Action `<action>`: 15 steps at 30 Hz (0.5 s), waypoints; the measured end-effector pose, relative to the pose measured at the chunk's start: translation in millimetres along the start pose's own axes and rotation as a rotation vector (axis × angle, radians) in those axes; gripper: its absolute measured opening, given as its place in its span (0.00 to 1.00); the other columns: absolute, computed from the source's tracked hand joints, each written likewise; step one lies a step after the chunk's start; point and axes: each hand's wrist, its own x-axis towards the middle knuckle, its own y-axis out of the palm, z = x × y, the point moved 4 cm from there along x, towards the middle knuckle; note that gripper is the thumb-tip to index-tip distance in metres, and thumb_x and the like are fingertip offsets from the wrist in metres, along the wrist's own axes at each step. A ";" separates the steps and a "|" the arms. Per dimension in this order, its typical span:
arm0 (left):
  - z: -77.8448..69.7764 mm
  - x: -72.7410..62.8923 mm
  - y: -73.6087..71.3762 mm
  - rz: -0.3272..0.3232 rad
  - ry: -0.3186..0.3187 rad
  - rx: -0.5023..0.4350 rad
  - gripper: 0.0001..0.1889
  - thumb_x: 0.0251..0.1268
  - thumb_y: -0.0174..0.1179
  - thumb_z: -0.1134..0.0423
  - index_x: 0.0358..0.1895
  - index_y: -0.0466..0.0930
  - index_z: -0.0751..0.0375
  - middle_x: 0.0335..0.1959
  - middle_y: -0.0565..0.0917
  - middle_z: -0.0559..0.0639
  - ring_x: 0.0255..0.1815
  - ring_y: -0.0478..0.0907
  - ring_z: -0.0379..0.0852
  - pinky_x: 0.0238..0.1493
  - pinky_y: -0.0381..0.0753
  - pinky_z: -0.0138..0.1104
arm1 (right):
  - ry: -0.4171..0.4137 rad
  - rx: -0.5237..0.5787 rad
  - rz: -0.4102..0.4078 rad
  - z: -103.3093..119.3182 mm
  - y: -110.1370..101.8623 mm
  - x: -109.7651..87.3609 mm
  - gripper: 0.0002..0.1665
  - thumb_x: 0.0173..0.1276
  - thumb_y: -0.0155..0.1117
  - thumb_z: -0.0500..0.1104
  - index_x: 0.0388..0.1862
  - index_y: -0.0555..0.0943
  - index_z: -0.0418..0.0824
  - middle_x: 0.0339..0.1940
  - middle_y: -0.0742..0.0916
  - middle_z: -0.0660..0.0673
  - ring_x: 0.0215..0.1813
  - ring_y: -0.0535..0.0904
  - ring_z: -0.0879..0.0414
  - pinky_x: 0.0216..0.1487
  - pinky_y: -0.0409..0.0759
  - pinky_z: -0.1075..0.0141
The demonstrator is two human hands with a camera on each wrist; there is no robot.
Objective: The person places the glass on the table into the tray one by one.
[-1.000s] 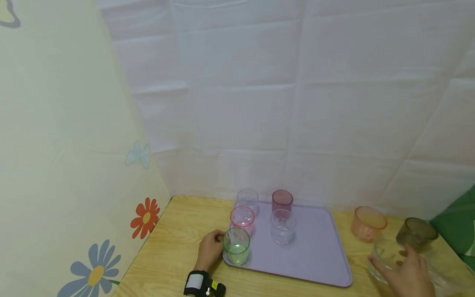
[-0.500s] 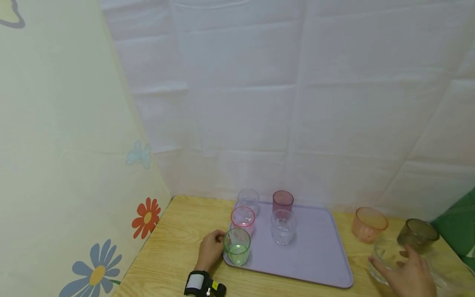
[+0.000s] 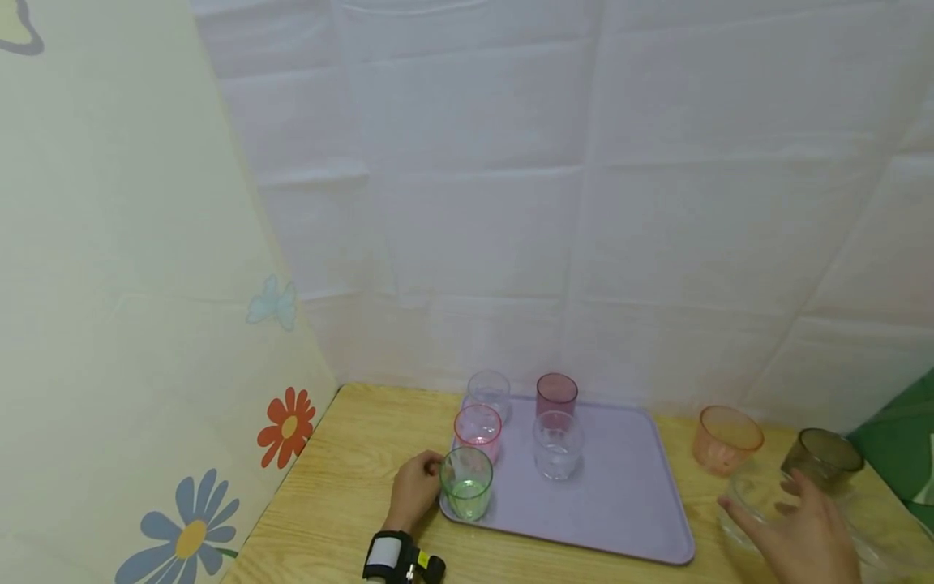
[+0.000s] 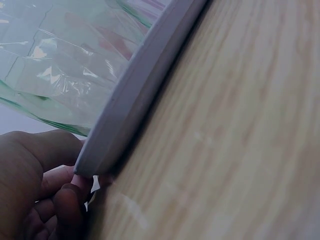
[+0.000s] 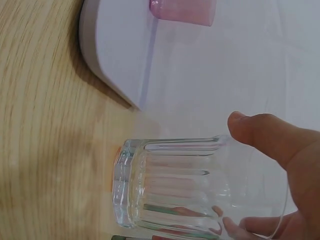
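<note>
At the near left corner of the lavender tray, my left hand grips the rim, its fingers bent about the edge in the left wrist view. Right beside that hand, a green glass stands on the tray. To the right of the tray, my right hand spans a clear ribbed glass, thumb on one side near the rim and fingers on the other. That glass is upright, its base close to the table; whether it touches is hard to tell.
Also on the tray are a pink-rimmed glass, a purple glass and two clear glasses, one nearer and one farther. An orange glass and a smoky brown glass stand beyond my right hand. A white sheet hangs behind.
My right hand and the clear glass have shifted very slightly left and away from me. The left hand, the tray and its glasses have kept their places.
</note>
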 end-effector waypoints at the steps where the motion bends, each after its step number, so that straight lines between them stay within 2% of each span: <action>1: -0.1 0.0 0.1 0.000 0.001 0.000 0.06 0.61 0.68 0.67 0.40 0.89 0.61 0.27 0.80 0.44 0.27 0.72 0.38 0.29 0.69 0.30 | -0.014 0.002 -0.008 2.2 -0.1 -1.2 0.72 0.62 0.75 0.71 0.79 0.55 0.19 0.70 0.72 0.18 0.61 0.79 0.24 0.55 0.77 0.34; 4: -0.2 0.1 0.6 -0.001 0.006 0.009 0.06 0.60 0.67 0.68 0.40 0.89 0.60 0.27 0.79 0.44 0.27 0.72 0.38 0.29 0.69 0.30 | -0.039 0.005 -0.022 9.8 -0.3 -6.1 0.72 0.62 0.76 0.69 0.79 0.54 0.19 0.70 0.72 0.18 0.61 0.79 0.24 0.56 0.76 0.33; 15: -0.4 0.3 0.5 -0.007 -0.001 0.021 0.07 0.60 0.65 0.70 0.40 0.89 0.61 0.27 0.80 0.44 0.27 0.72 0.38 0.29 0.69 0.29 | -0.022 -0.025 0.017 21.7 5.4 -13.6 0.76 0.60 0.75 0.73 0.79 0.52 0.17 0.69 0.71 0.17 0.61 0.79 0.24 0.55 0.77 0.34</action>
